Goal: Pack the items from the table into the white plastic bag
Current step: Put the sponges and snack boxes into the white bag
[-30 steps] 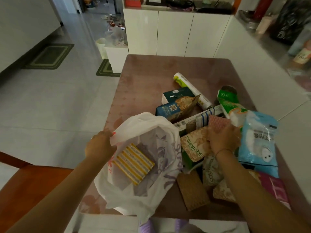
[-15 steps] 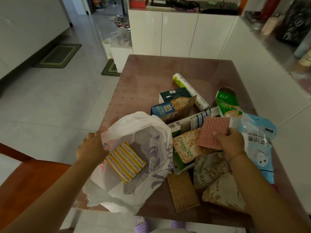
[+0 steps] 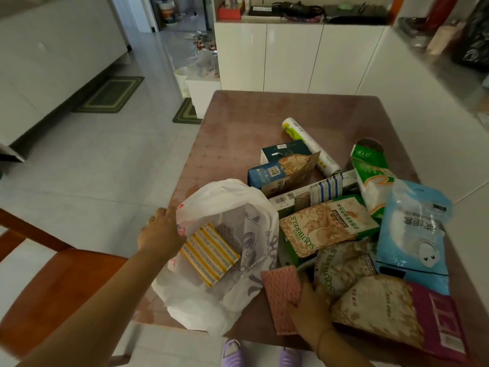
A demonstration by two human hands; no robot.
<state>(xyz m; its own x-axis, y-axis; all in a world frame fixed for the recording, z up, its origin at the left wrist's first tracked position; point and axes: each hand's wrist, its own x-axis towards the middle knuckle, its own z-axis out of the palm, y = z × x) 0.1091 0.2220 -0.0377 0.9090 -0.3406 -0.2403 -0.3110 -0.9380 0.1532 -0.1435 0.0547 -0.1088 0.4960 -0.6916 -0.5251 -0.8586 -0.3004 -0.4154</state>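
The white plastic bag (image 3: 219,200) lies open on the table's near left part, with a yellow striped pack (image 3: 209,254) inside it. My left hand (image 3: 161,234) grips the bag's left rim and holds the mouth open. Just right of the bag, my right hand (image 3: 312,311) is closed on a pink waffle cloth (image 3: 280,295) lying flat at the table's front edge. Snack pouches (image 3: 317,226), a light blue pack (image 3: 412,229), a green tissue pack (image 3: 370,178), a white roll (image 3: 309,144) and a blue box (image 3: 267,176) are heaped on the right half.
The brown table (image 3: 264,115) is bare at its far end. A wooden chair (image 3: 53,292) stands at the near left corner. White cabinets (image 3: 291,56) lie beyond the table and a white counter runs along its right side. A beige-and-maroon pouch (image 3: 383,311) lies by my right wrist.
My right hand lifted the pink cloth off the pile, then brought it down to the table's front edge beside the bag, over where a brown cloth lay. My left hand kept hold of the bag.
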